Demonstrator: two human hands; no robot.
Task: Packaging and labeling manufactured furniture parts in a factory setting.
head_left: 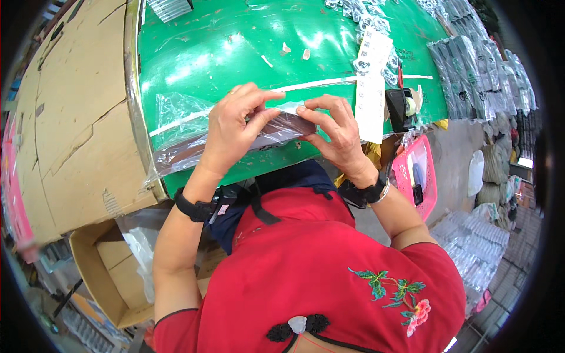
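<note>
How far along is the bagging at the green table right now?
Done: rows of filled clear packets lie along the table's right side. In hand: the left hand and right hand press the flap of a clear bag with a dark item. Left: loose pieces remain unbagged beyond the white sticker sheet.

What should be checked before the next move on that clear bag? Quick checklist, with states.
1. Left hand grips the clear plastic bag: ok.
2. Right hand pinches the bag's right end: ok.
3. Bag rests on the green table, near its front edge: ok.
4. Flap sealed: cannot tell, fingers cover it.
5. Black tape dispenser stands close beside the right hand: ok.
6. White label strip lies apart from the bag: ok.
</note>
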